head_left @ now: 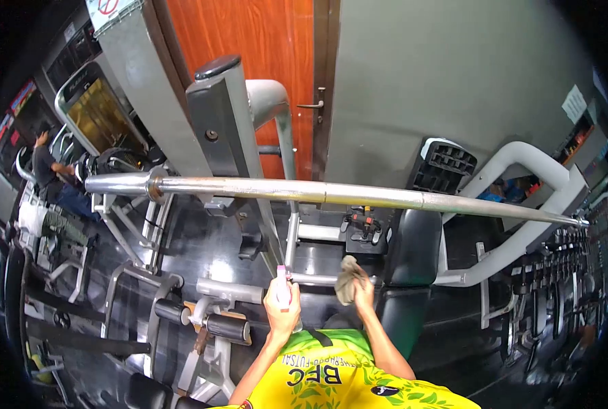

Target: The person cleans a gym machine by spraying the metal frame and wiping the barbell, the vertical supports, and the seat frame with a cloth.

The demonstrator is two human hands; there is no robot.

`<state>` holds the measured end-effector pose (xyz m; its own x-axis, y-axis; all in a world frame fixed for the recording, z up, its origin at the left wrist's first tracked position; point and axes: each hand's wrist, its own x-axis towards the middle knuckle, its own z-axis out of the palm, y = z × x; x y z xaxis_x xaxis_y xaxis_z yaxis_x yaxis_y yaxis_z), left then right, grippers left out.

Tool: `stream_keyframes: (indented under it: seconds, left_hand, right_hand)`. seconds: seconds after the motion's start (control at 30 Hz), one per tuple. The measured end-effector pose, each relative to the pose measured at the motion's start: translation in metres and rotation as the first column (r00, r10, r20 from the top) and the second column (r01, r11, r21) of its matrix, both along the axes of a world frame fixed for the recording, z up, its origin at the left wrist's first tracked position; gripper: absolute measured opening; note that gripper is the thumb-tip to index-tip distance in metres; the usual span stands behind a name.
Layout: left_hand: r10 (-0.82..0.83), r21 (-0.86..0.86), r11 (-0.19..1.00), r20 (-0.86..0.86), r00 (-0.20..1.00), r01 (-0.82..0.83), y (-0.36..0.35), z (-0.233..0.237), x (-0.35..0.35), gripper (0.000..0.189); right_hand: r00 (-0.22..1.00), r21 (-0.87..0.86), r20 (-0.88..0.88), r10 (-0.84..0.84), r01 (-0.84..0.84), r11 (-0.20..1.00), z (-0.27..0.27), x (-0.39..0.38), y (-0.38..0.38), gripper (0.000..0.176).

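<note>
My left hand (280,315) is closed around a spray bottle, its white and pink nozzle head (283,286) pointing up and away from me. The lower part of the bottle is largely covered by my fingers. A crumpled grey-brown cloth (347,281) is gripped in my right hand (364,294), close to the black padded bench (413,249). Ahead of both hands, a long metal barbell (283,188) runs across the view at rack height. Neither hand touches the bar.
A grey rack upright (229,129) stands behind the bar on the left, with a wooden door (249,34) beyond. Dumbbells (556,273) line the right side. Gym machines fill the left, where another person (51,167) sits. A padded leg machine (212,320) is near my left arm.
</note>
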<state>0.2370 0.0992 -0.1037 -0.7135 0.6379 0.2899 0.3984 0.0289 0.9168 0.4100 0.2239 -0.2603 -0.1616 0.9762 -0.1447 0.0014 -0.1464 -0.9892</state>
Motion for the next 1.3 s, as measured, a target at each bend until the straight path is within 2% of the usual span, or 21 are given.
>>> stream_keyframes:
  seconds: [0.03,0.07,0.13,0.17,0.2,0.27,0.47,0.53,0.63,0.73,0.87,0.97,1.0,1.07,1.13,1.2,1.23,1.27,1.3]
  left_hand:
    - [0.035,0.004,0.999,0.029,0.999,-0.035,0.001,-0.001,0.005,0.02]
    - [0.07,0.01,0.997,0.059,0.996,-0.071,0.003,-0.002,0.01,0.019]
    - [0.117,0.031,0.992,0.034,0.993,-0.118,0.006,-0.002,0.019,0.018]
    - [0.144,0.014,0.989,0.028,0.989,-0.144,0.007,-0.004,0.023,0.017]
    - [0.169,-0.007,0.986,0.021,0.985,-0.169,0.006,-0.004,0.025,0.017]
    - [0.207,-0.004,0.978,-0.002,0.978,-0.207,0.006,-0.006,0.029,0.016]
    - [0.315,0.052,0.949,-0.075,0.946,-0.311,0.004,-0.019,0.039,0.015]
    - [0.334,0.054,0.942,-0.069,0.94,-0.331,0.0,-0.028,0.044,0.015]
    - [0.341,-0.081,0.94,0.124,0.932,-0.333,-0.006,-0.036,0.051,0.013]
    - [0.34,-0.155,0.934,0.108,0.934,-0.322,-0.009,-0.049,0.058,0.013]
    - [0.361,-0.259,0.921,0.282,0.889,-0.292,-0.015,-0.074,0.064,0.014]
    - [0.361,-0.256,0.92,0.256,0.897,-0.297,-0.013,-0.074,0.065,0.014]
    - [0.355,-0.254,0.922,0.256,0.899,-0.292,-0.012,-0.073,0.066,0.014]
    - [0.321,-0.221,0.94,0.311,0.894,-0.261,-0.011,-0.071,0.067,0.014]
    - [0.283,-0.198,0.953,0.303,0.91,-0.231,-0.01,-0.066,0.068,0.014]
    - [0.246,-0.174,0.964,0.293,0.924,-0.201,-0.009,-0.058,0.066,0.013]
    - [0.206,-0.147,0.975,0.324,0.923,-0.166,-0.009,-0.051,0.066,0.013]
    - [0.165,-0.122,0.984,0.355,0.92,-0.129,-0.011,-0.045,0.066,0.013]
    - [0.159,-0.124,0.985,0.351,0.923,-0.122,-0.013,-0.04,0.065,0.013]
  right_hand:
    - [1.0,-0.039,0.0,-0.017,0.017,0.999,0.004,0.014,0.002,0.036]
    - [0.999,0.045,-0.044,-0.013,0.015,0.999,-0.004,0.026,0.008,0.036]
    - [0.994,-0.007,0.106,-0.028,0.028,1.0,0.001,0.044,0.019,0.037]
    - [0.996,-0.01,0.065,-0.061,0.061,0.998,0.002,0.047,0.024,0.037]
    - [0.997,-0.044,-0.078,-0.02,0.016,0.999,0.008,0.049,0.03,0.037]
    - [0.993,-0.022,-0.116,0.002,-0.005,1.0,0.003,0.05,0.043,0.036]
    - [0.994,-0.011,-0.085,0.073,-0.074,0.997,-0.002,0.042,0.055,0.035]
    - [0.992,0.014,0.002,0.123,-0.123,0.992,0.001,0.039,0.053,0.032]
    - [0.983,0.015,-0.004,0.182,-0.182,0.983,-0.002,0.038,0.054,0.032]
    - [0.978,-0.025,-0.025,0.206,-0.207,0.978,-0.009,0.037,0.056,0.033]
    - [0.985,-0.073,-0.043,0.17,-0.173,0.982,-0.005,0.035,0.054,0.034]
    - [0.979,-0.088,-0.078,0.186,-0.193,0.977,0.004,0.027,0.057,0.034]
    - [0.98,-0.085,-0.079,0.181,-0.188,0.979,0.014,0.019,0.059,0.034]
    - [0.958,-0.033,-0.072,0.276,-0.279,0.96,0.047,-0.008,0.062,0.036]
    - [0.928,0.07,-0.154,0.34,-0.333,0.94,0.077,-0.053,0.068,0.038]
    - [0.809,0.222,-0.37,0.457,-0.401,0.889,0.13,-0.105,0.066,0.04]
    - [0.723,0.12,-0.552,0.415,-0.424,0.898,0.147,-0.132,0.061,0.04]
    - [0.778,0.254,-0.393,0.489,-0.419,0.872,0.164,-0.156,0.062,0.042]
    - [0.83,0.284,-0.257,0.495,-0.425,0.86,0.185,-0.178,0.059,0.042]
